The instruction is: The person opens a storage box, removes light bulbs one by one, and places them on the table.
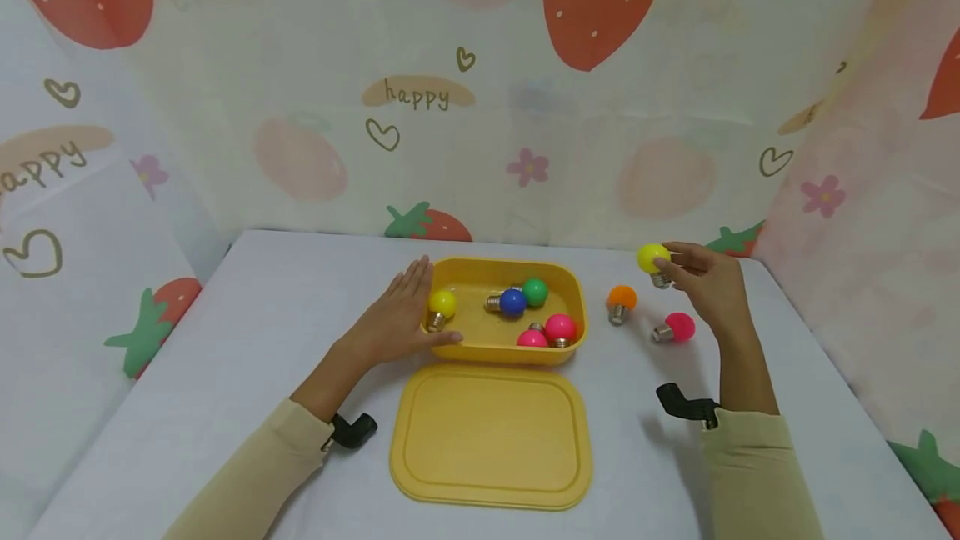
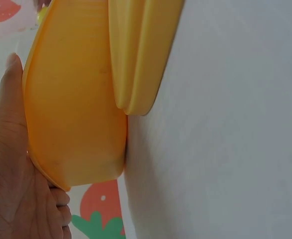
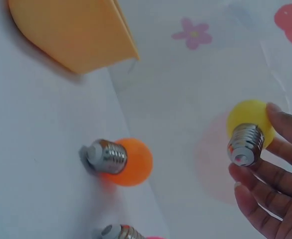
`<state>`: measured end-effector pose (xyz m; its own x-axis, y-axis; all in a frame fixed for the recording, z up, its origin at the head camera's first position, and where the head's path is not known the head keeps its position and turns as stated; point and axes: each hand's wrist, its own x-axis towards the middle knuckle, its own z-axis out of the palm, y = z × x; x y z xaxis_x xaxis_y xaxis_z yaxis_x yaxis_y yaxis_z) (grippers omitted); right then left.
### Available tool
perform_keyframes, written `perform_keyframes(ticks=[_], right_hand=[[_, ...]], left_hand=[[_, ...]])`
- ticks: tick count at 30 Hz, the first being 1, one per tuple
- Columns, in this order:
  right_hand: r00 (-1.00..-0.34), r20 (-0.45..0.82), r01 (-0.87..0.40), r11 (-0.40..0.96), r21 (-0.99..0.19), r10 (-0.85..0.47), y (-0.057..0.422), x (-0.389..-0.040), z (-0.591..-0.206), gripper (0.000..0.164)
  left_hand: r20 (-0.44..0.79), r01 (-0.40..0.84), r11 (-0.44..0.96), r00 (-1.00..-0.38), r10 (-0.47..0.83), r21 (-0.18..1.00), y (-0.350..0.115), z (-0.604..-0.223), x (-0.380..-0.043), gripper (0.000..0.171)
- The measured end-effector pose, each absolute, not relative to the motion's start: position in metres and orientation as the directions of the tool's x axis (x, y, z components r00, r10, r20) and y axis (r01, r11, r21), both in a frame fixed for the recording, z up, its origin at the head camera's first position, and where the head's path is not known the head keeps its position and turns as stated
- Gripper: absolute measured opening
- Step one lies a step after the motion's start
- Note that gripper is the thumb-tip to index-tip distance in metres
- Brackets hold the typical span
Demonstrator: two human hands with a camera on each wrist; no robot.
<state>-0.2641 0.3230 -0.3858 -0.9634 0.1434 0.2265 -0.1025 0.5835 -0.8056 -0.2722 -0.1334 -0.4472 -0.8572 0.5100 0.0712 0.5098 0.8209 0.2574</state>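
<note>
My right hand (image 1: 705, 277) pinches a yellow light bulb (image 3: 250, 117) between thumb and fingers, raised above the table with its metal screw base pointing down. Below it lie an orange bulb (image 1: 622, 298) and a pink bulb (image 1: 681, 327). My left hand (image 1: 397, 315) rests with straight fingers along the left end of a yellow plastic box (image 1: 480, 352), thumb over the front rim. Inside the box are another yellow bulb (image 1: 443, 303), a blue bulb (image 1: 513, 302), a green bulb (image 1: 535, 292) and two pink bulbs (image 1: 560, 327).
In front of the box a yellow lid (image 1: 491, 440) lies flat on the white table (image 1: 300, 473). A strawberry-print cloth (image 1: 480, 173) hangs behind the table and along both sides. A black camera mount (image 1: 684, 403) sticks out from the right sleeve.
</note>
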Motion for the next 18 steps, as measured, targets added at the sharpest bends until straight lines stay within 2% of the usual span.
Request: perform_keyframes(ticks=[18], right_hand=[[-0.963,0.105,0.049,0.544,-0.837,0.248,0.366,-0.262,-0.402,0.064]], left_hand=[[0.069,0.501,0.830,-0.863,0.500,0.247,-0.132,-0.448,-0.272,0.121]])
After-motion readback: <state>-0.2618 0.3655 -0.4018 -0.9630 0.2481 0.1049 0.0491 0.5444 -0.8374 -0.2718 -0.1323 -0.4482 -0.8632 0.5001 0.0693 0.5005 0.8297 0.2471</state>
